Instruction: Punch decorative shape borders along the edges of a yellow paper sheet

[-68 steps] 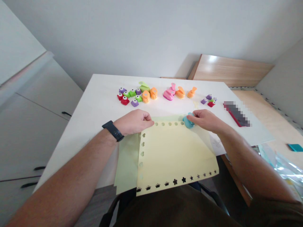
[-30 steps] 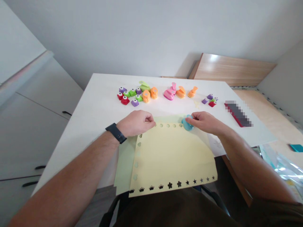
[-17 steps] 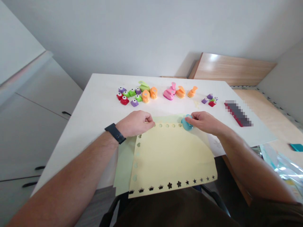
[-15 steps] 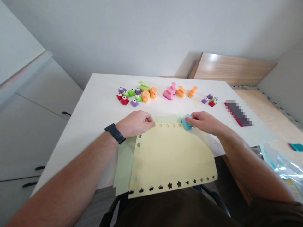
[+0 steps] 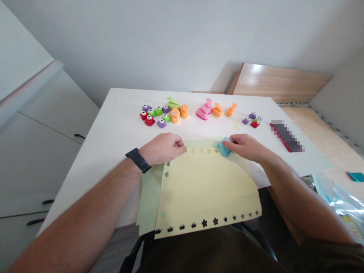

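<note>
A pale yellow sheet of paper (image 5: 207, 185) lies over a pale green sheet (image 5: 149, 201) and hangs past the table's near edge. Crowns, flowers and stars are cut along its near edge, hearts down the left side, round holes along the far edge. My left hand (image 5: 165, 148) pinches the yellow paper's far left corner between thumb and fingers. At the far edge, right of the round holes, my right hand (image 5: 246, 146) is closed on a light blue craft punch (image 5: 225, 147), which sits over the paper's edge.
Small purple, green and red punches (image 5: 149, 120) cluster at the back left beside orange punches (image 5: 175, 115). A pink punch (image 5: 203, 112) stands at the back middle. More small punches (image 5: 255, 124) and a blurred dark red-edged object (image 5: 287, 136) lie right.
Almost nothing differs. Both hands and the blue punch stay in place; the near edge of the yellow paper has shifted very slightly.
</note>
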Tool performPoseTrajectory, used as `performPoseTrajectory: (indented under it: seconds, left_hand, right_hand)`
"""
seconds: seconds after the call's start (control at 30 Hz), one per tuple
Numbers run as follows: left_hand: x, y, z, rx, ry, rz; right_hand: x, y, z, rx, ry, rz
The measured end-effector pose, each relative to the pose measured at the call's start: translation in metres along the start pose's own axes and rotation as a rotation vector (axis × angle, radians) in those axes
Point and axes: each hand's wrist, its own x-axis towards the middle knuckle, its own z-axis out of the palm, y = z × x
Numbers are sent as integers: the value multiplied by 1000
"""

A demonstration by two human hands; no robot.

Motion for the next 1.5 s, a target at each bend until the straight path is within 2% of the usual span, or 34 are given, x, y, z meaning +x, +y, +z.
performPoseTrajectory:
  seconds: [0.63, 1.5]
  left_hand:
    - [2, -3, 0, -41, -30, -1]
    - [3, -2, -1, -29, -30, -2]
  right_hand:
    - [2, 9, 6, 71, 11, 8]
    - [-1, 4, 5, 46, 49, 25]
